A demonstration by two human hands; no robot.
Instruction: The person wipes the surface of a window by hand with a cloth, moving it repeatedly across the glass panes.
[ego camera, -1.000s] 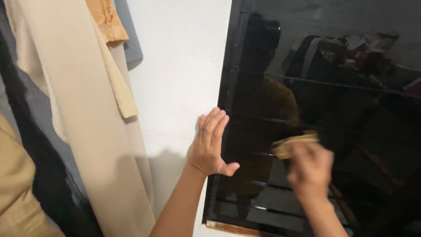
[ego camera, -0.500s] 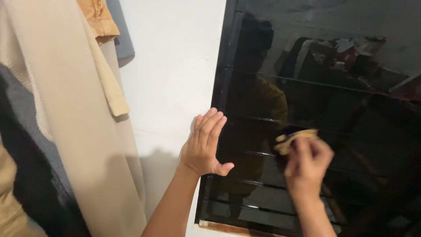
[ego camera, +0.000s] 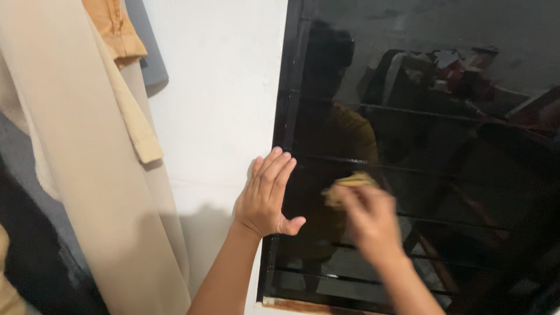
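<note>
My left hand (ego camera: 265, 195) lies flat with fingers together against the white wall (ego camera: 216, 87) and the black frame (ego camera: 284, 87) of a dark window. My right hand (ego camera: 367, 219) is blurred with motion and grips a yellowish cloth (ego camera: 347, 185) pressed on the dark glass slats (ego camera: 443, 146), just right of my left hand. The glass reflects a person in a yellow top and a cluttered room.
Beige garments (ego camera: 87, 151) hang at the left beside the wall, with an orange sleeve (ego camera: 114, 29) and a grey piece (ego camera: 146, 46) above and dark cloth (ego camera: 29, 256) at the lower left. The window's bottom sill (ego camera: 309, 304) shows worn, rusty paint.
My right hand with the cloth has slid left across the glass, closer to my left hand. The left hand stays pressed in place; the view has shifted slightly right.
</note>
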